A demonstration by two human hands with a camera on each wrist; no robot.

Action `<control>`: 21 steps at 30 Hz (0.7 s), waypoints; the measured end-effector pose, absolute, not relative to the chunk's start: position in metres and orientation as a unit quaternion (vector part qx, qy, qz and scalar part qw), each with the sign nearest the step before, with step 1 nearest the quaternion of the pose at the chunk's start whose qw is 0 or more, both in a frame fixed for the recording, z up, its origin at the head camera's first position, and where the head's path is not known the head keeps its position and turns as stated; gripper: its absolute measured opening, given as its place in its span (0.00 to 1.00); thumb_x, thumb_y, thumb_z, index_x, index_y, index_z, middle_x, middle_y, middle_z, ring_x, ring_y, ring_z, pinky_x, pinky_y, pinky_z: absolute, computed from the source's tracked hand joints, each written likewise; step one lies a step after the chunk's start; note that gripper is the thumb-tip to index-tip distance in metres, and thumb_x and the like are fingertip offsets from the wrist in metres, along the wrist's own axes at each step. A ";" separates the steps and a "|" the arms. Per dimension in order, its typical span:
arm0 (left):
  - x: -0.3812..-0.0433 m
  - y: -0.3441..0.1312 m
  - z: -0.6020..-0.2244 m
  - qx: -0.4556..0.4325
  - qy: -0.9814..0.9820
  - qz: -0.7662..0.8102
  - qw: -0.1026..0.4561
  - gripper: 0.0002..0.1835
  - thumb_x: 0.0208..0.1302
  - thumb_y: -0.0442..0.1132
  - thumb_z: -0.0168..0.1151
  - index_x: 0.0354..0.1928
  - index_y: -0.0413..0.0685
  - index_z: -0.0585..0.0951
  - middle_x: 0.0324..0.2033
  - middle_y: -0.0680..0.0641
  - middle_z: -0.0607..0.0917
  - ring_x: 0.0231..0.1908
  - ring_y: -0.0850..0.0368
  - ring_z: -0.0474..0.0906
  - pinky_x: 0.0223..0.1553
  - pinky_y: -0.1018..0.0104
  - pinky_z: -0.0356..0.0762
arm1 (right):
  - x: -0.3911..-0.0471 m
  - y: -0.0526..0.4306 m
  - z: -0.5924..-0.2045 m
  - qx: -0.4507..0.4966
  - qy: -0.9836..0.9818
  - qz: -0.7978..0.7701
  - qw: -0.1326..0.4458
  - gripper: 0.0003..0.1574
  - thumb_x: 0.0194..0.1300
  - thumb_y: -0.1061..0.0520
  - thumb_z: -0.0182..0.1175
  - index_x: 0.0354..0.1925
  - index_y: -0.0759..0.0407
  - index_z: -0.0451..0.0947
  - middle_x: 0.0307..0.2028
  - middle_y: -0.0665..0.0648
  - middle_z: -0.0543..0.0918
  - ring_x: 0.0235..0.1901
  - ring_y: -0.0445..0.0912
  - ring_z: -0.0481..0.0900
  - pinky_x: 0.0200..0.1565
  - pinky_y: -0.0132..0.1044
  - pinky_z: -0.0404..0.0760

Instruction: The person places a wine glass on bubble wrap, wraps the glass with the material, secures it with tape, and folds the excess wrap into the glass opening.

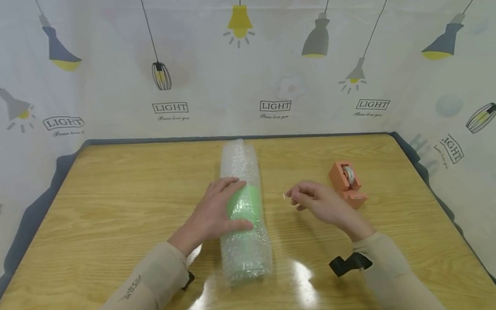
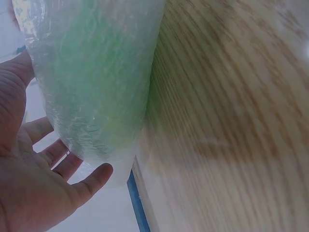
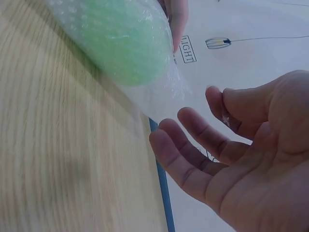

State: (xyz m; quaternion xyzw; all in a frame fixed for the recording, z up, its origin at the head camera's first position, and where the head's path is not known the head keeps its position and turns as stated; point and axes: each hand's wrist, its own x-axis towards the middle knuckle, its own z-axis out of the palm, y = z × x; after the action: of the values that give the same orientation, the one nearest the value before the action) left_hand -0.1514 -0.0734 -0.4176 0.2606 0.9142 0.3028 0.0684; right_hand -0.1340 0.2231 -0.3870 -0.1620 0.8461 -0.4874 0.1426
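Observation:
A bubble-wrapped bundle (image 1: 243,254) lies lengthwise on the table, with a light green, rounded object (image 3: 123,43) showing through the clear wrap. My left hand (image 1: 215,210) rests on the near-middle of the bundle from its left side, thumb and fingers spread over the wrap. In the left wrist view, the fingers (image 2: 91,183) lie loosely along the wrap's surface. To the right of the bundle, my right hand (image 1: 318,202) is raised, pinching a small clear piece of tape (image 3: 226,118) between thumb and index finger. Its other fingers are loosely bent, apart from the wrap.
An orange tape dispenser (image 1: 340,179) with a roll of tape stands right of the bundle, just beyond my right hand. The wooden table (image 1: 125,197) ends at a back edge against a white curtain (image 1: 208,81) printed with lamps. Black straps circle both wrists.

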 end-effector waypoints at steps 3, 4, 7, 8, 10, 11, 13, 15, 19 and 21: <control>-0.152 -0.073 -0.418 0.258 0.915 0.303 0.069 0.55 0.51 0.60 0.80 0.78 0.52 0.65 0.77 0.44 0.62 0.76 0.41 0.56 0.70 0.38 0.68 | -0.141 0.213 -0.385 -0.173 0.840 -0.492 0.148 0.14 0.82 0.60 0.50 0.39 0.67 0.77 0.48 0.66 0.81 0.51 0.64 0.81 0.52 0.48 0.87; -0.152 -0.073 -0.418 0.257 0.915 0.304 0.070 0.55 0.51 0.60 0.80 0.78 0.52 0.65 0.77 0.44 0.62 0.76 0.41 0.56 0.70 0.38 0.67 | -0.144 0.210 -0.385 -0.178 0.838 -0.493 0.151 0.13 0.81 0.60 0.50 0.39 0.66 0.77 0.46 0.65 0.81 0.49 0.63 0.81 0.51 0.47 0.87; -0.152 -0.073 -0.417 0.256 0.914 0.306 0.071 0.55 0.51 0.60 0.80 0.78 0.53 0.65 0.77 0.45 0.62 0.76 0.41 0.56 0.70 0.38 0.67 | -0.151 0.200 -0.384 -0.193 0.831 -0.496 0.164 0.13 0.81 0.60 0.51 0.38 0.65 0.77 0.40 0.62 0.80 0.47 0.61 0.82 0.51 0.49 0.87; -0.152 -0.073 -0.418 0.256 0.914 0.307 0.072 0.55 0.51 0.60 0.80 0.78 0.53 0.65 0.77 0.45 0.62 0.76 0.41 0.56 0.70 0.38 0.68 | -0.153 0.197 -0.384 -0.197 0.827 -0.498 0.170 0.14 0.81 0.60 0.51 0.38 0.66 0.76 0.39 0.62 0.79 0.46 0.61 0.81 0.51 0.50 0.87; -0.152 -0.073 -0.418 0.258 0.913 0.308 0.072 0.55 0.51 0.60 0.80 0.78 0.52 0.64 0.77 0.45 0.62 0.75 0.41 0.57 0.70 0.38 0.68 | -0.158 0.190 -0.385 -0.206 0.822 -0.499 0.178 0.14 0.81 0.60 0.51 0.37 0.65 0.76 0.38 0.61 0.79 0.45 0.60 0.82 0.51 0.52 0.86; -0.152 -0.073 -0.418 0.259 0.912 0.309 0.072 0.55 0.51 0.60 0.80 0.78 0.52 0.64 0.77 0.44 0.62 0.75 0.41 0.57 0.70 0.38 0.68 | -0.159 0.187 -0.385 -0.211 0.820 -0.500 0.182 0.14 0.81 0.60 0.51 0.36 0.65 0.76 0.37 0.61 0.79 0.44 0.61 0.81 0.51 0.53 0.86; -0.153 -0.073 -0.417 0.261 0.911 0.311 0.072 0.55 0.52 0.60 0.80 0.78 0.52 0.64 0.77 0.44 0.62 0.75 0.41 0.57 0.69 0.39 0.69 | -0.163 0.181 -0.384 -0.218 0.818 -0.499 0.187 0.14 0.81 0.61 0.51 0.36 0.65 0.75 0.36 0.60 0.78 0.43 0.60 0.81 0.50 0.54 0.86; -0.153 -0.073 -0.417 0.262 0.911 0.310 0.070 0.55 0.52 0.60 0.80 0.78 0.52 0.64 0.77 0.44 0.62 0.75 0.41 0.57 0.70 0.39 0.69 | -0.166 0.176 -0.383 -0.222 0.818 -0.495 0.193 0.14 0.80 0.61 0.51 0.35 0.67 0.75 0.36 0.59 0.78 0.42 0.58 0.81 0.50 0.52 0.86; -0.154 -0.074 -0.418 0.262 0.911 0.310 0.071 0.55 0.52 0.60 0.80 0.78 0.51 0.64 0.77 0.44 0.62 0.74 0.41 0.58 0.69 0.39 0.69 | -0.171 0.167 -0.384 -0.227 0.815 -0.492 0.206 0.14 0.80 0.62 0.51 0.36 0.69 0.75 0.35 0.59 0.78 0.41 0.55 0.79 0.50 0.49 0.86; -0.153 -0.074 -0.418 0.261 0.911 0.311 0.072 0.55 0.52 0.60 0.80 0.78 0.51 0.64 0.77 0.44 0.62 0.74 0.41 0.58 0.69 0.39 0.69 | -0.174 0.164 -0.384 -0.231 0.814 -0.490 0.211 0.14 0.79 0.62 0.51 0.35 0.68 0.75 0.36 0.60 0.78 0.41 0.55 0.78 0.50 0.49 0.86</control>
State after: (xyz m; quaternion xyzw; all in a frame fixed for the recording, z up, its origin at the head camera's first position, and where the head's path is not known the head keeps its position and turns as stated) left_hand -0.1535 -0.0740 -0.4184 0.2610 0.9109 0.3113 0.0721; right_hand -0.1737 0.1641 -0.3842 -0.2311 0.8137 -0.4898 0.2111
